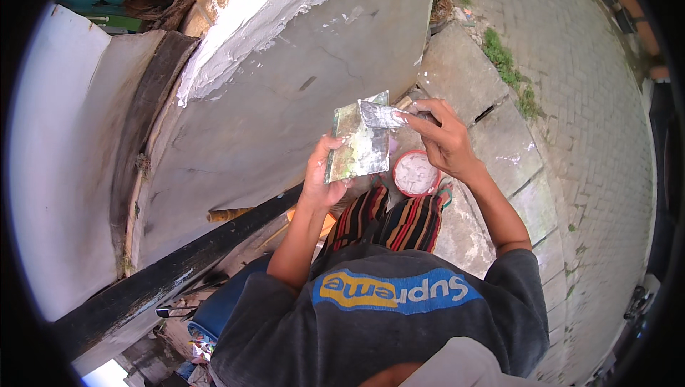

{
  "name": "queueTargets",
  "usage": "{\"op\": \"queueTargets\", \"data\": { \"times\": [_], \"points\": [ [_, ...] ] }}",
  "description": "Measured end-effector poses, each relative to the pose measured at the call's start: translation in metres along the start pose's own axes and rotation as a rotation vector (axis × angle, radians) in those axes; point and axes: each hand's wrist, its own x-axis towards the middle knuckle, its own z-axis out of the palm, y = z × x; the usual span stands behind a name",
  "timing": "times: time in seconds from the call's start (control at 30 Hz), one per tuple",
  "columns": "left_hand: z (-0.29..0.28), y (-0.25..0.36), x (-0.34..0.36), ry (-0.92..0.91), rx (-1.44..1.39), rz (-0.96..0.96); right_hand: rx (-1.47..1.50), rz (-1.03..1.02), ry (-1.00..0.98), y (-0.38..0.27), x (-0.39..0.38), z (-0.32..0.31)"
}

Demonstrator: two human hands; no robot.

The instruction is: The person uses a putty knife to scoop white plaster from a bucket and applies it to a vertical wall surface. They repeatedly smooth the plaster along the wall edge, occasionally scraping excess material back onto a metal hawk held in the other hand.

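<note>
My left hand [322,176] is closed on the lower left edge of a flat rectangular metal plate smeared with pale putty [360,146], thumb on the face and fingers behind, holding it upright in front of me above my lap. My right hand [444,139] pinches a small thin metal scraper blade coated in the same pale putty [382,114] between thumb and fingertips, its edge laid against the top right corner of the plate. I judge both pieces light and stiff, but the wet coating should make them slippery, so the bare margins and the back are the places to hold; gripping the smeared face would cost me both grip and material. The blade looks thin enough to flex if I press hard. Just below my right hand, on the ground beyond my knees, sits a round red tub of white putty [415,174], open and near the striped red, black and orange cloth [389,219] over my legs, which hang close under the plate. To my left rises a grey plastered wall with a rough white patch along its upper edge [285,80], and a dark wooden beam [185,258] runs slantwise past my left elbow, crowding that arm. To my right, cracked concrete slabs [464,73] meet a paved brick walkway [585,102], with weeds [503,59] in the joint.
</note>
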Motion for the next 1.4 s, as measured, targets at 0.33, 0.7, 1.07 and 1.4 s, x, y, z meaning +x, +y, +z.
{"op": "queueTargets", "data": {
  "times": [0.33,0.7,1.07,1.4],
  "points": [
    [0.006,0.009,-0.018,0.055,0.198,0.096,-0.342,-0.124,-0.132,-0.015,-0.016,-0.036],
    [-0.008,0.053,-0.030,-0.030,0.723,-0.276,0.623,0.975,-1.018,0.009,0.023,-0.092],
    [-0.028,0.036,0.015,-0.100,0.688,-0.586,0.619,0.878,-1.397,0.019,0.041,-0.064],
    [-0.068,0.016,0.033,-0.611,0.842,-0.119,0.750,0.881,-1.464,0.017,0.028,-0.026]
  ]
}}
